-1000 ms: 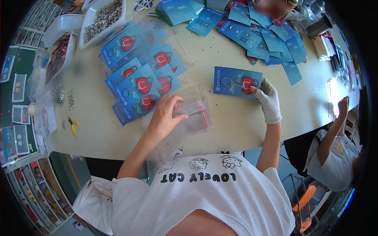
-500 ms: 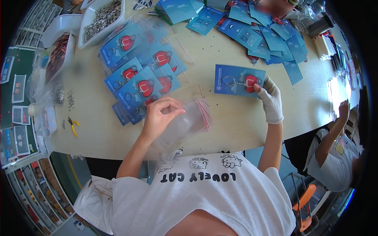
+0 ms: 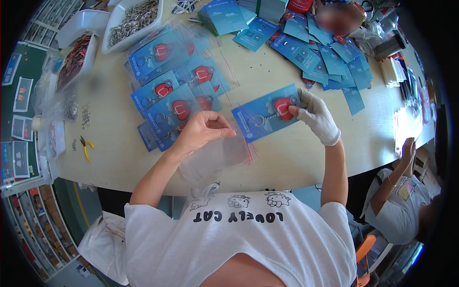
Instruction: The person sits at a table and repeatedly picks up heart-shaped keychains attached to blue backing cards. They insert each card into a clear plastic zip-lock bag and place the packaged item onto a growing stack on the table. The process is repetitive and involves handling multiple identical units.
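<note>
In my gloved right hand (image 3: 319, 117) is a blue card (image 3: 264, 115) with a red keychain (image 3: 283, 109) on it, thumb pressing on the red charm. The card is tilted, its left end close to the fingers of my bare left hand (image 3: 205, 130). Those fingers are pinched together at the upper edge of a clear zip bag (image 3: 213, 160), one of several lying in front of me with red seal lines at their right ends. Left of that hand, bagged keychain cards (image 3: 165, 115) overlap in a pile.
Loose blue cards (image 3: 330, 60) spread across the far right. A white bin of metal rings (image 3: 136, 24) and a tub of red pieces (image 3: 76, 64) stand at the far left. Yellow-handled pliers (image 3: 86, 149) lie at left. Another person (image 3: 399, 201) sits at right.
My right hand has brought the card leftward and down, tilting it, so its left end is near my left hand. My left hand has shifted slightly right, still pinched.
</note>
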`<state>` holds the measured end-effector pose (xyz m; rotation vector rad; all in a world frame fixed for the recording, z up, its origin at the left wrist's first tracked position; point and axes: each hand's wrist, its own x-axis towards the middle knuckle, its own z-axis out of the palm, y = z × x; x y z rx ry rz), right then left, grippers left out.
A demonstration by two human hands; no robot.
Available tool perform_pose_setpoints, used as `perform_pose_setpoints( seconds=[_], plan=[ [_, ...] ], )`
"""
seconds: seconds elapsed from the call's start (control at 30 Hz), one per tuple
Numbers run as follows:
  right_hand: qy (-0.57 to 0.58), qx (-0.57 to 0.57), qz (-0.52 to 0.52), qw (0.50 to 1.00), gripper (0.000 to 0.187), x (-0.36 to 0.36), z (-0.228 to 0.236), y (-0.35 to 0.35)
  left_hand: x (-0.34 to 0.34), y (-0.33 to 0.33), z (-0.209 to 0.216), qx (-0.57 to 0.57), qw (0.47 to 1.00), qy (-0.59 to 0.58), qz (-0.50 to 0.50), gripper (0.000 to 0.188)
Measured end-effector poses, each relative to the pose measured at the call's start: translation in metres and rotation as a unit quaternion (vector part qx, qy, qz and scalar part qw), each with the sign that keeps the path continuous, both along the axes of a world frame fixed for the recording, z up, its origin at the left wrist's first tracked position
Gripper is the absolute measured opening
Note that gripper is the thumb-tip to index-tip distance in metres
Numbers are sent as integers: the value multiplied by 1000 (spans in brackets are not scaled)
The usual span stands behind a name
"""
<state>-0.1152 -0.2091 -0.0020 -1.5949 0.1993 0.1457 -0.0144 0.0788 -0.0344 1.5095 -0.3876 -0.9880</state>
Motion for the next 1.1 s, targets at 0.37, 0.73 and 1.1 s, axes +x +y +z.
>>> perform_pose_setpoints(
  seconds=[0.37, 0.73, 1.1],
  plan=[
    [51, -49, 101, 992, 31, 19, -1, 50, 5, -19, -2, 19, 996, -54, -63, 24],
    [-37, -96, 30, 994, 10, -3, -19, 65, 5, -16, 4, 0, 997, 11, -79, 22],
    [-184, -569, -135, 790, 45, 26, -26, -39, 90, 30, 87, 309, 885, -344, -51, 32]
  ],
)
